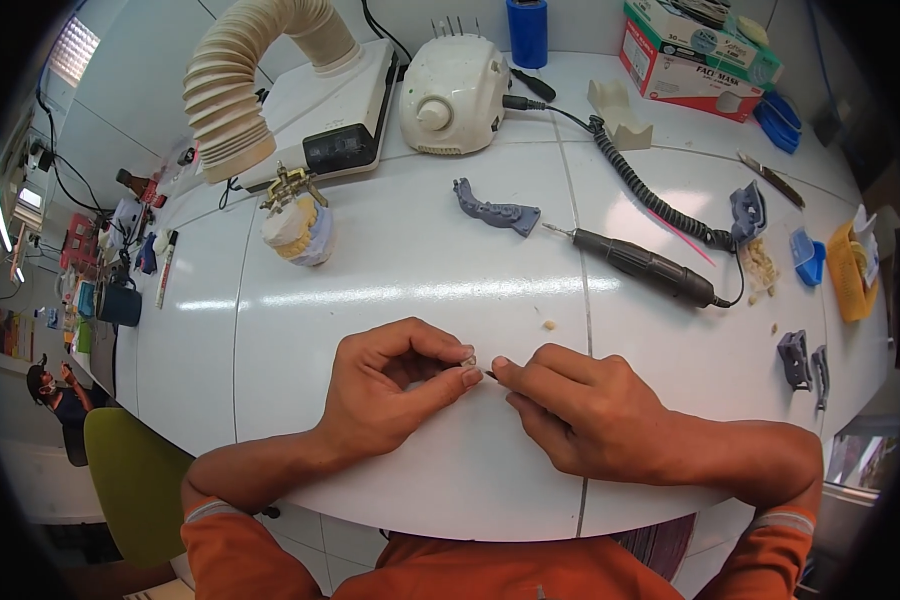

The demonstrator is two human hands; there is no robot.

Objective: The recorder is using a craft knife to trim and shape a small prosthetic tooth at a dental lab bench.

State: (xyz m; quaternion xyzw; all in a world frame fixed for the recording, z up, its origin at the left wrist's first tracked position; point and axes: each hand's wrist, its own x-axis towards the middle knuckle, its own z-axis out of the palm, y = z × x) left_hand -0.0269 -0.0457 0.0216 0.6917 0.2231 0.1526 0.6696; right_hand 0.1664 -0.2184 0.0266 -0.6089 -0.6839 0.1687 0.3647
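Note:
My left hand [390,385] pinches a small pale, tooth-like piece [469,361] between thumb and index finger over the white tabletop. Close to its right, my right hand [595,410] is closed around a thin dark tool [490,375]; only its tip shows, pointing at the small piece. Fingers hide the rest of that tool, and I cannot tell whether its tip touches the piece. A tiny yellowish crumb [549,325] lies just beyond my right hand. Farther off, a black rotary handpiece [645,265] with a metal bur rests near a grey dental arch model [497,209].
At the back stand a white motor unit [454,95] and a ribbed suction hose [232,90]. A plaster dental model [298,232] sits back left. To the right are loose tooth-like pieces [760,270], a knife [772,180], grey models [795,360] and a yellow basket [852,270].

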